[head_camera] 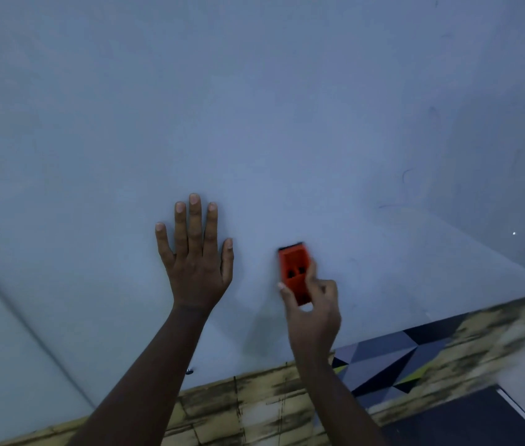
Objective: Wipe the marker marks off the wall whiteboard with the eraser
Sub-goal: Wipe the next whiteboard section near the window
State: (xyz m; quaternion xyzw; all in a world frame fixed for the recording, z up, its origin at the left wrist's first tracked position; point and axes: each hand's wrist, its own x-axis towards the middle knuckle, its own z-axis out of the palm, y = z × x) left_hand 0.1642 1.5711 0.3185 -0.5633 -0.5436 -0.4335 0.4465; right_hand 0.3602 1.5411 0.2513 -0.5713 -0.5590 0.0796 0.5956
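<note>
Head view, items logged: wall whiteboard (pixel 254 107), faint marker traces (pixel 407 188) toward its right side. My left hand (pixel 195 262) lies flat on the board, fingers spread. My right hand (pixel 311 312) grips the orange eraser (pixel 295 273), pressed on the board near its lower edge.

Single head view, close to whiteboard (pixel 254 123), facing it, angled down toward lower edge.

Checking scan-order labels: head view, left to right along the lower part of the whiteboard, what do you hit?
Seam line in the board's left part → left hand spread flat on the whiteboard → orange eraser held in the right hand → faint marker marks → patterned wall strip.
</note>
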